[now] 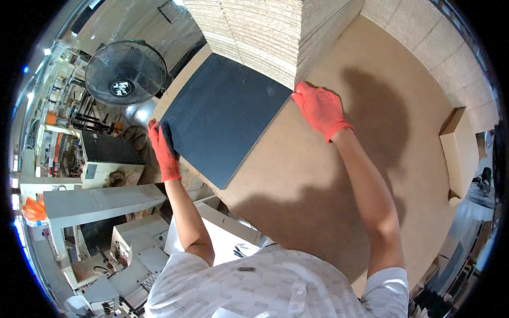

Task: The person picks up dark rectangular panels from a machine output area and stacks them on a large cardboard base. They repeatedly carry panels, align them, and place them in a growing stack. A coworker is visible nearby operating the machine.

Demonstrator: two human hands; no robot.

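A flat dark blue-grey board (228,114) lies on a large brown sheet (318,196), its far edge against a tall stack of pale boards (254,26). My left hand (165,151), in a red work glove with a dark palm, grips the board's left edge, thumb on top and fingers at the rim. At the opposite corner, by the foot of the stack, my right hand (321,110) is closed in a red glove, its fingertips pinched on the board's edge. What lies under its fingers is partly hidden.
A black fan (125,73) stands beyond the left edge. An open cardboard piece (460,153) rests at the right rim of the brown sheet. More stacked pale boards (424,37) line the far right. White machine parts (106,199) and a dark-topped cabinet (108,153) stand at left.
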